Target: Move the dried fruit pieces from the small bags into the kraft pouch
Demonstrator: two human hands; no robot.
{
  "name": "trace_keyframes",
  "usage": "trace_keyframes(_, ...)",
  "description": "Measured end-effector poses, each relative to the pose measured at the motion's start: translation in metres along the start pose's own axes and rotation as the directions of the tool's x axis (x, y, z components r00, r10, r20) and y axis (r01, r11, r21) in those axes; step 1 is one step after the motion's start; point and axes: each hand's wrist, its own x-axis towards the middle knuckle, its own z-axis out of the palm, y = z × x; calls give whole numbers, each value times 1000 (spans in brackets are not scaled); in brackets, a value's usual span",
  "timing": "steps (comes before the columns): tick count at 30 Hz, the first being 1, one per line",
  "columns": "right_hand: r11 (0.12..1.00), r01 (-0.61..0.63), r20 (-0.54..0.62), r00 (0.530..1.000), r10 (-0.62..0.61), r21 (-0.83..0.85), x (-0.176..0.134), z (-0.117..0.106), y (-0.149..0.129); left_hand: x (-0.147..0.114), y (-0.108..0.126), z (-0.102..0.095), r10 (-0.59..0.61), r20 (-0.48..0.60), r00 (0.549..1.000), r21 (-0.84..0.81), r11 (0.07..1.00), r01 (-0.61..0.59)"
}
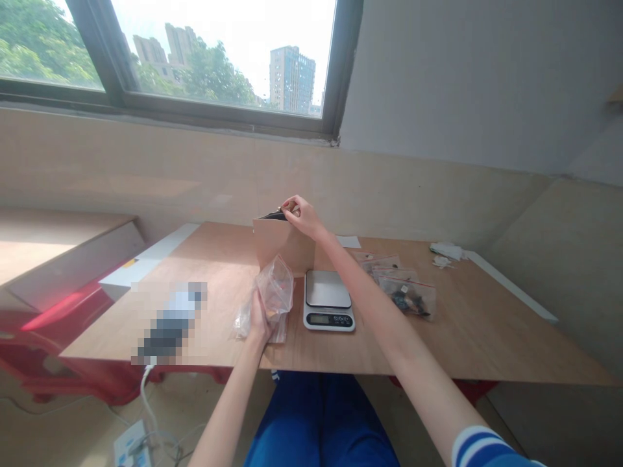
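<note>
My left hand (259,316) is closed round a clear plastic zip bag (276,285), whose mouth stands upward. Just behind it rises a brown cardboard box (280,243) with an open top and dark contents showing at the rim. My right hand (302,215) is over the box's top edge, fingertips pinched together. Something small may be between them, but I cannot make it out. Between my arms sits a white digital kitchen scale (328,301) with a bare metal plate.
Several zip bags of small dark parts (409,298) lie right of the scale. Crumpled white tissue (448,251) is at the back right. A blurred-out device (170,324) with a white cable lies on the left. The wooden table (467,324) meets the wall behind.
</note>
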Motion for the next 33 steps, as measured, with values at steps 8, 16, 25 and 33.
trace_keyframes(8, 996, 80, 24, 997, -79, -41, -2, 1, 0, -5, 2, 2, 28, -2, 1000, 3, 1000, -28)
trace_keyframes(16, 996, 91, 71, 993, -92, 22, -6, 1, 0, -1, 0, 0, 49, 12, 999, 13, 999, -49)
trace_keyframes(25, 993, 99, 52, 994, -97, -56, -8, 7, 1, -1, -1, 0, 35, 12, 999, 21, 999, -35)
trace_keyframes(33, 995, 57, 14, 998, -55, -88, -7, 10, 6, -3, 1, 1, 19, 6, 1000, 33, 999, -19)
